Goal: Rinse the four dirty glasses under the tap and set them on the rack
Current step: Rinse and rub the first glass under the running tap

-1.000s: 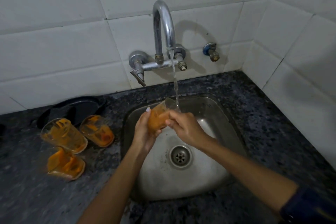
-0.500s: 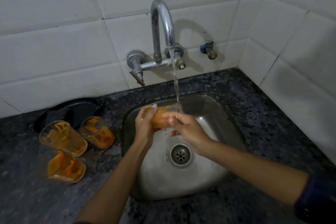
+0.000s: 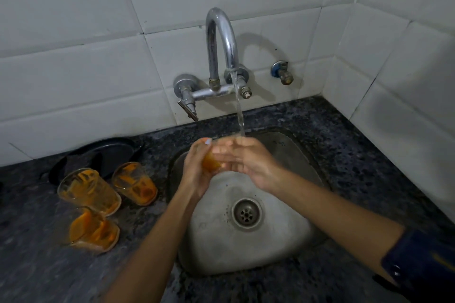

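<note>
Over the steel sink [image 3: 290, 248] my left hand [image 3: 197, 170] grips a glass smeared with orange residue [image 3: 210, 162], lying nearly sideways with its mouth to the right. My right hand [image 3: 246, 160] covers that mouth end, fingers spread toward the glass; whether they reach inside is hidden. Water runs from the curved chrome tap [image 3: 221, 39] onto my right hand and the rim. Three more orange-stained glasses stand on the dark counter at left: one [image 3: 86, 189], one [image 3: 134, 183] and one [image 3: 93, 229].
A black plate [image 3: 103, 152] lies behind the dirty glasses against the tiled wall. A small valve [image 3: 282, 72] juts from the wall right of the tap. Speckled dark counter [image 3: 357, 155] surrounds the sink; a white tiled wall closes the right side.
The glass has tipped from tilted upright to nearly sideways under the stream. My right hand has slid over its mouth end with fingers spread.
</note>
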